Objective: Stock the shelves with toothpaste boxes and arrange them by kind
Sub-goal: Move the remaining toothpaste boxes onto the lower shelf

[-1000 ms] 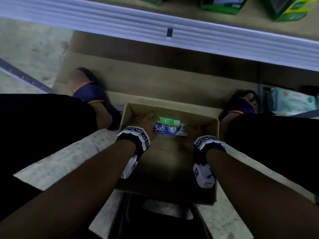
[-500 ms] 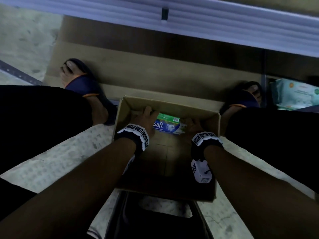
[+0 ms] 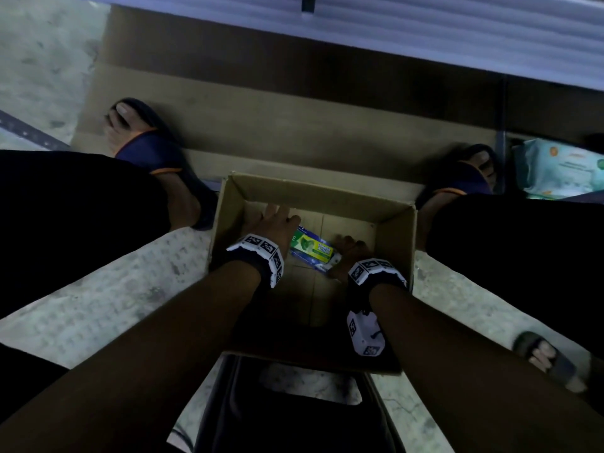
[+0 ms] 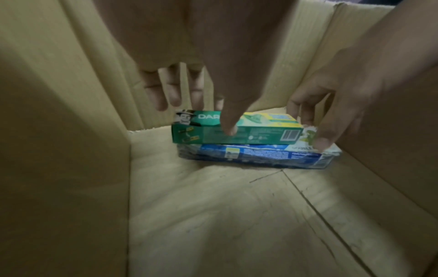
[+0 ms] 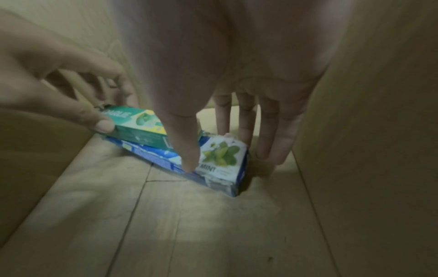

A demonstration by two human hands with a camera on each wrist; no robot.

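Observation:
An open cardboard carton (image 3: 320, 194) stands on the floor between my feet, with both my hands down inside it. On its bottom a green toothpaste box (image 3: 312, 248) (image 4: 249, 135) lies on top of a blue mint one (image 3: 322, 263) (image 4: 260, 155) (image 5: 222, 153). My left hand (image 3: 277, 220) (image 4: 201, 116) pinches the green box at its left end, thumb on the near side and fingers behind. My right hand (image 3: 348, 248) holds the blue box's right end, thumb on its near edge, fingers behind it.
A white shelf edge (image 3: 425, 27) runs along the top, with a brown bottom shelf board (image 3: 261, 125) under it. A pack of wipes (image 3: 555, 171) lies at the right. My sandalled feet flank the carton, another foot (image 3: 542, 358) shows lower right, and a black object (image 3: 294, 403) sits nearest me.
The two toothpaste boxes have turned from along the carton's far wall to lie slanted, nearer me. Both hands have followed them, and my view has tilted further down.

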